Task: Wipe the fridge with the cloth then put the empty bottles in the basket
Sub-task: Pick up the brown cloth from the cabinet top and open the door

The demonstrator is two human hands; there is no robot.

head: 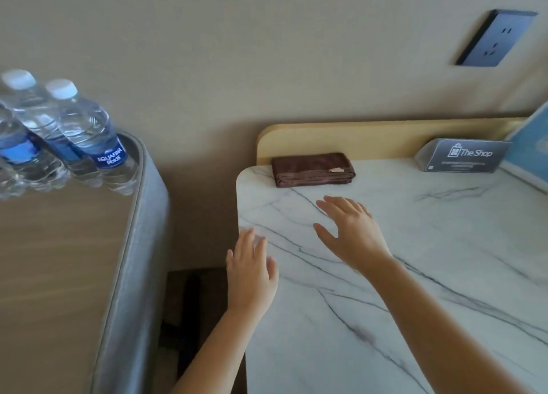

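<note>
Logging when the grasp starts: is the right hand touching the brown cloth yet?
Apart. The head view shows a strip of bare marble top between the right hand and the folded brown cloth.

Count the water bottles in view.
3, all on the left table: the labelled bottle nearest the corner, a second bottle left of it, a cropped bottle at the frame edge. More may lie outside.
</note>
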